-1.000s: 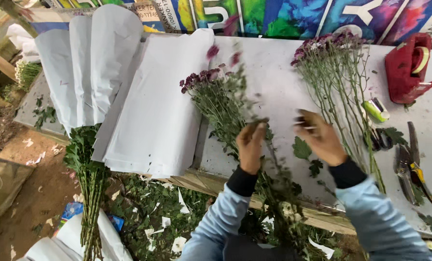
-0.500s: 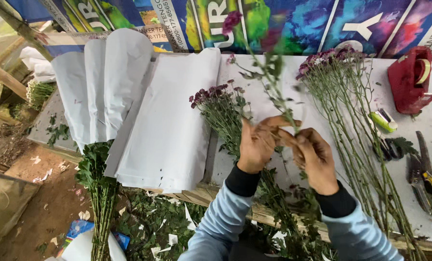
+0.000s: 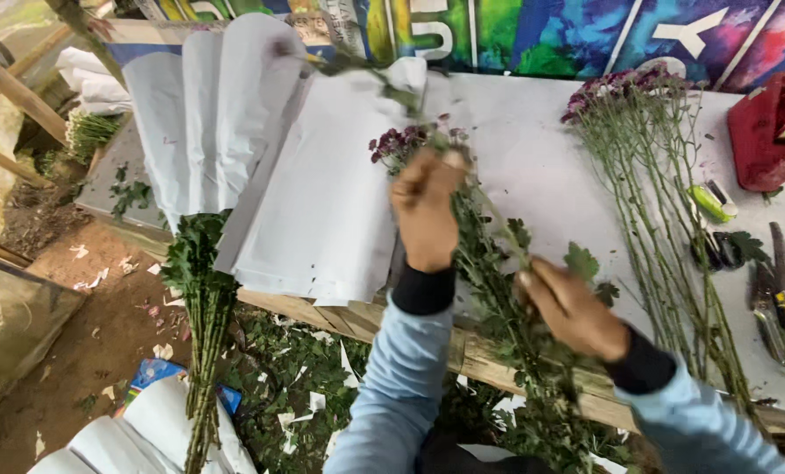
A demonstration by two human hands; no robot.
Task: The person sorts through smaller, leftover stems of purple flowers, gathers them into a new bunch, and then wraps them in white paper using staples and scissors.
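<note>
Purple-headed flower stems are what both hands are busy with. From where I sit watching the head camera, the left hand (image 3: 426, 211) is raised above the table (image 3: 542, 167), fingers clenched round the upper part of a thin green stem (image 3: 498, 230) that runs down and to the right into the right hand (image 3: 572, 309). That right hand is closed on the lower part of the same stem, near the table's front edge; a couple of lobed leaves stick out just above its knuckles. The top of the stem is blurred (I cannot make out its flower head).

Right behind the left hand lies a leafy bunch of dark purple flowers (image 3: 401, 140), heads pointing towards the painted wall, stems trailing off the front edge of the table between the two arms. Left of that bunch, and partly under it, is a stack of white wrapping paper sheets (image 3: 322, 202) overhanging the edge. A wrapped bunch (image 3: 201, 272) pokes out below the paper, its green stems hanging towards the ground.

To the right, well apart from the hands, a second bunch of stripped stems (image 3: 647, 175) lies along the table, purple heads towards the wall. Further right sit a red tape dispenser (image 3: 766, 132) and pruning shears (image 3: 774, 294). Leaf litter (image 3: 296, 369) covers the ground below.
</note>
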